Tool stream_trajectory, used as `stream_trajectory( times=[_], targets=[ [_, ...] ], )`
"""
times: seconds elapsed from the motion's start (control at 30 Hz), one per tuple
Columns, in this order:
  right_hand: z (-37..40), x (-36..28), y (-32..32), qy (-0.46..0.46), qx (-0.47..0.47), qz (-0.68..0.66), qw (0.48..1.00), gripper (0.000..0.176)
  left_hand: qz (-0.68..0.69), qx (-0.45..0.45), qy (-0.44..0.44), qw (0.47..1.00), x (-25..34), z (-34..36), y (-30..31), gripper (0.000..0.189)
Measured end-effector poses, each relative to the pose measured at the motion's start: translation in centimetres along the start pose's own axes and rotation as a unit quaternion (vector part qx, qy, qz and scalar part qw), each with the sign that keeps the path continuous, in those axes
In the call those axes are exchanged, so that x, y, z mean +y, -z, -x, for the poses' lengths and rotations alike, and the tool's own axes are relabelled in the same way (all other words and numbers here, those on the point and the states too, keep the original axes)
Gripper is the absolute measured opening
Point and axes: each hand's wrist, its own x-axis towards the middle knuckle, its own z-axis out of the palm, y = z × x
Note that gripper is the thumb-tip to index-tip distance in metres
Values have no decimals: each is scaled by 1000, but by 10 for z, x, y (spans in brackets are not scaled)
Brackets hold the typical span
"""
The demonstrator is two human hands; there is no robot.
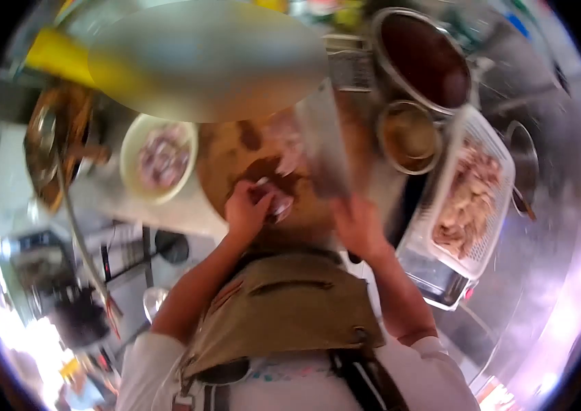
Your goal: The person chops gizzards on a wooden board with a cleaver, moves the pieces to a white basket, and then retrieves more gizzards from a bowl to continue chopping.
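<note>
My left hand [246, 211] is closed around a piece of raw meat [279, 205] near the front of a round wooden chopping board [225, 156]. The fingers of my right hand [360, 227] are wrapped round the handle of a cleaver [324, 140]. Its wide blade, blurred, points away from me over the board's right side. Pale raw meat pieces [289, 147] lie just left of the blade, with dark wet stains around them. Left of the board, a pale bowl [129, 161] holds cut meat chunks [163, 156].
Rightward stands a white perforated basket [415, 226] of pale meat strips [468, 202]. Behind it are a small metal bowl [408, 137] and a large pot of dark red liquid [422, 61]. A scale-like device [352, 68] sits behind the board. A blurred oval covers the upper middle.
</note>
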Motion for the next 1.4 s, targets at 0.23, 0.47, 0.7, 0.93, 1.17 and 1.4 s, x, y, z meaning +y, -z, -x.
stream_trajectory(
  times=[0.23,0.47,0.7,0.93,1.17,1.4],
  targets=[
    [-48,-49,-28,-81,-19,-147,986,18,9,-2,-171,985,4,-5,26,19],
    [-68,-78,-38,-127,-78,-114,982,22,48,-94,-279,955,-8,-29,26,20],
    [-72,-76,-35,-186,-108,-125,969,24,-16,-132,-193,972,-4,-35,22,21],
    [-82,-79,-44,-112,-65,-82,988,22,11,-2,-119,993,0,-25,28,23],
    [-90,-91,-57,-128,-120,-105,979,21,65,11,-238,969,-19,-30,27,20],
    [-94,-100,-56,-126,-148,-93,976,21,79,32,-249,965,-28,-29,20,25]
  ],
)
